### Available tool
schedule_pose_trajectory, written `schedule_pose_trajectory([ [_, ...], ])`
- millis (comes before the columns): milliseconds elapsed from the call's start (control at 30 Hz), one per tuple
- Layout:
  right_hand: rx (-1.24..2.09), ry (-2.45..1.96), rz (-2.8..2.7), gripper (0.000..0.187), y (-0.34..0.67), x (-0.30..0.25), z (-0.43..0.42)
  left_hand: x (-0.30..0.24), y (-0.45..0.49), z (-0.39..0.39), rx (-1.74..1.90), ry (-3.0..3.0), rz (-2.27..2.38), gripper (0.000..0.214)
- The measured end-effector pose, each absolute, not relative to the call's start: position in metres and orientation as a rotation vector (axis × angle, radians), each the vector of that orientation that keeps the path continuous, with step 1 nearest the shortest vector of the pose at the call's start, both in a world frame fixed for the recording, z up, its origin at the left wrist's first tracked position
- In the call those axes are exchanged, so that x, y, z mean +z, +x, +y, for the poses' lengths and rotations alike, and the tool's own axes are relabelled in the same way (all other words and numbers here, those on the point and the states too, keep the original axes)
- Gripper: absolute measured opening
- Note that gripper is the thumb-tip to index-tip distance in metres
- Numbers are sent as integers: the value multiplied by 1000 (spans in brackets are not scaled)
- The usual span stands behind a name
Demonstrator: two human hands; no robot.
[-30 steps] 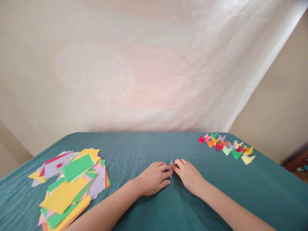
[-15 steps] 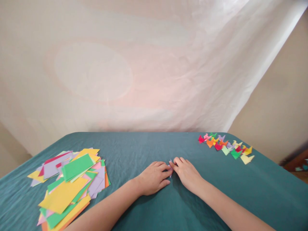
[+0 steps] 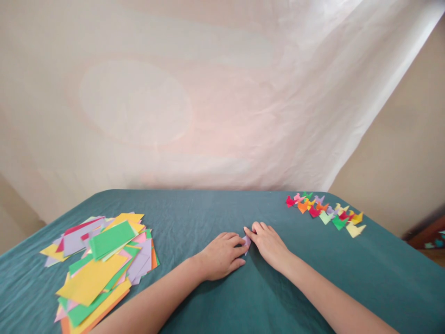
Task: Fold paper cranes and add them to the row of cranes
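Observation:
A small folded piece of lilac origami paper lies on the green cloth between my two hands. My left hand rests palm down at its left, with its fingertips gripping the paper's edge against the table. From the right, my right hand pinches at the upper tip of the paper with index finger and thumb, its other fingers curled. Part of the fold is hidden under my fingers.
Loose coloured paper pieces lie heaped at the left of the green-covered table. Several small folded paper birds stand in rows at the far right. A pale hanging sheet rises behind the table.
My right index finger has moved up slightly to the top of the lilac paper, uncovering more of it. My left hand has stayed nearly still.

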State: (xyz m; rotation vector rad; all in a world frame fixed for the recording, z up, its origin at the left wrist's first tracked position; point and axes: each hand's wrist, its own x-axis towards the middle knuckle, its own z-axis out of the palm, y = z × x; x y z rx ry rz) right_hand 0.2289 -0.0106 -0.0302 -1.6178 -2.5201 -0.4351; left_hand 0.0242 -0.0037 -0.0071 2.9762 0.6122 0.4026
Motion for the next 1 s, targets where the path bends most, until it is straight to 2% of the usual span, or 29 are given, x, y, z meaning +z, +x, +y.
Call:
schedule_pose_trajectory([
  [567, -103, -1480, -2329, 36, 244, -36, -15, -11, 24, -3, 392, 2949, 652, 38],
  [800, -105, -1285, -2359, 25, 231, -28, -29, -7, 25, -7, 382, 2938, 695, 37],
  [1000, -36, -1247, -2402, 28, 230, -31, -29, -5, 25, -5, 424, 2903, 712, 30],
])
